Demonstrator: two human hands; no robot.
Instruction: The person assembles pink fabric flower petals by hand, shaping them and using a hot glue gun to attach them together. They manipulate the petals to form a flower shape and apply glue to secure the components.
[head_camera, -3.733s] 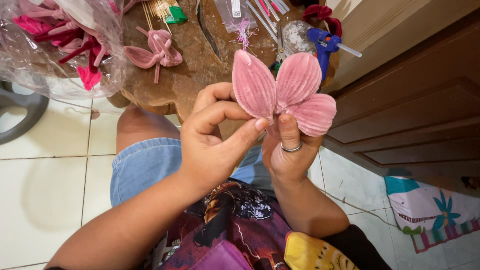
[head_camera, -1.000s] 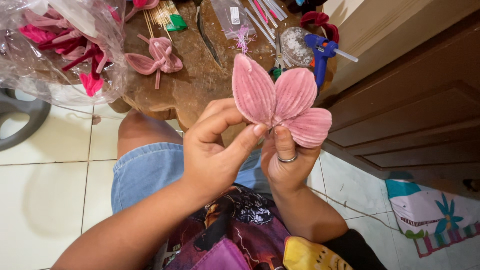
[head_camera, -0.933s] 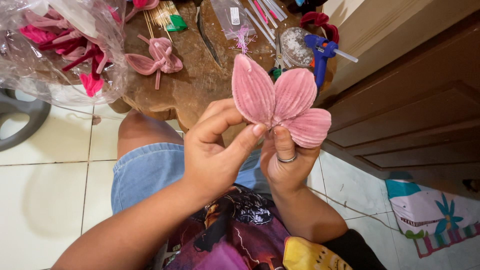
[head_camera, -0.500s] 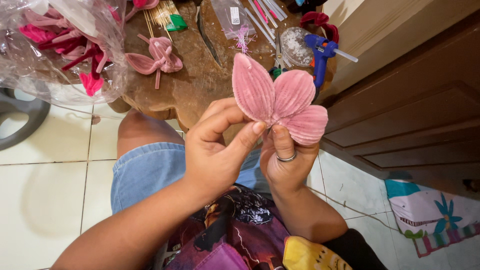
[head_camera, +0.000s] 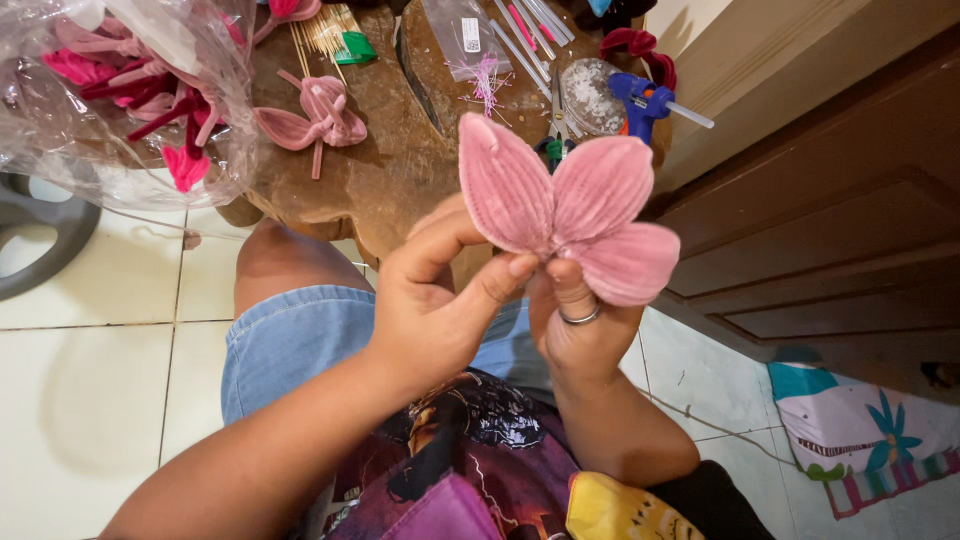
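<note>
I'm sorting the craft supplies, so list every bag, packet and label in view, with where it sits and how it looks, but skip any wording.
Clear plastic bag: top left, crumpled, full of pink and magenta petals.
Small clear packet: top centre on the wooden table, flat, with a white label on it.
Green wrapper: left of the packet, banding a bundle of thin sticks.
No signs or screens are in view.
</note>
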